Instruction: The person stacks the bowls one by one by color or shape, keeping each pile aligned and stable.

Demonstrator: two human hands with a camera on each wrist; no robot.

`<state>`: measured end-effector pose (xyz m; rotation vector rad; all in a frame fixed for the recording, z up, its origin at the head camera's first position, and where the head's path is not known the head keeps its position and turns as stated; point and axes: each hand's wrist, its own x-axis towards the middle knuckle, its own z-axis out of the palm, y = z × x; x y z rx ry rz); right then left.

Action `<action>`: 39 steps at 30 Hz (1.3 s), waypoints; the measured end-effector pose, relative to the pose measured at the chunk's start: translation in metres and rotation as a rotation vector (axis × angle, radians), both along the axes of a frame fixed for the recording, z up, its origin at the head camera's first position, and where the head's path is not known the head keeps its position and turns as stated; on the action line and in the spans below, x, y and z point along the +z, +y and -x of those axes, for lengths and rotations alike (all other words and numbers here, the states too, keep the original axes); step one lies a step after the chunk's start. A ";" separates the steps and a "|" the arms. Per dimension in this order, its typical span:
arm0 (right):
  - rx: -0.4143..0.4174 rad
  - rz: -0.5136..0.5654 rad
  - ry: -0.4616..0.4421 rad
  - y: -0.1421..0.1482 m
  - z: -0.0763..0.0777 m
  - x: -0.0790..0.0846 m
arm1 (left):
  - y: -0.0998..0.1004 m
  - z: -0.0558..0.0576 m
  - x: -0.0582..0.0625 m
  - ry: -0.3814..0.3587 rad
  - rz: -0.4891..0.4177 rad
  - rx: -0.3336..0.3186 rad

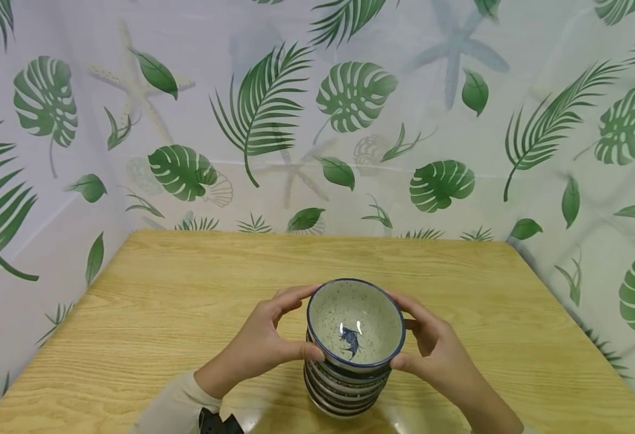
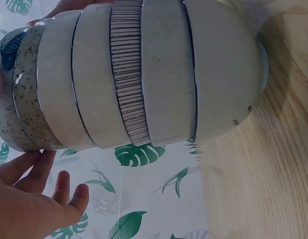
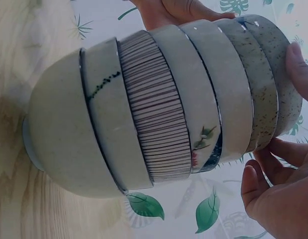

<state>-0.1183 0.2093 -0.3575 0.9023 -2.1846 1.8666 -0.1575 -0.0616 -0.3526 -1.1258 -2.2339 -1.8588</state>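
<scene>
A tall stack of several ceramic bowls (image 2: 166, 74) stands on the table, nested one in another. The top bowl (image 1: 371, 310) has a blue rim, a speckled pale inside and a blue fish painted at its bottom. My left hand (image 1: 260, 343) holds it from the left, thumb on the near side and fingers along the far rim. From the right, my right hand (image 1: 439, 349) grips the same bowl likewise. Lower in the stack, a striped bowl (image 3: 156, 107) sits above plainer pale ones. The bottom bowl (image 3: 62, 119) has its foot on the wood.
A light wood-grain table (image 1: 187, 289) spreads around the stack. Behind it and at both sides hangs a white cloth (image 1: 290, 138) printed with green leaves and starfish. A pale sleeve (image 1: 173, 404) and a black strap (image 1: 216, 422) show at my left wrist.
</scene>
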 end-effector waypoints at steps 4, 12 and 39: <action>0.000 -0.011 0.009 0.001 -0.001 -0.002 | 0.000 0.000 -0.002 0.003 -0.001 -0.004; -0.003 -0.011 0.021 0.002 -0.003 -0.002 | -0.001 -0.001 -0.003 0.002 0.010 -0.027; -0.012 -0.022 0.006 0.003 -0.007 -0.004 | 0.002 -0.002 -0.008 -0.020 -0.041 -0.104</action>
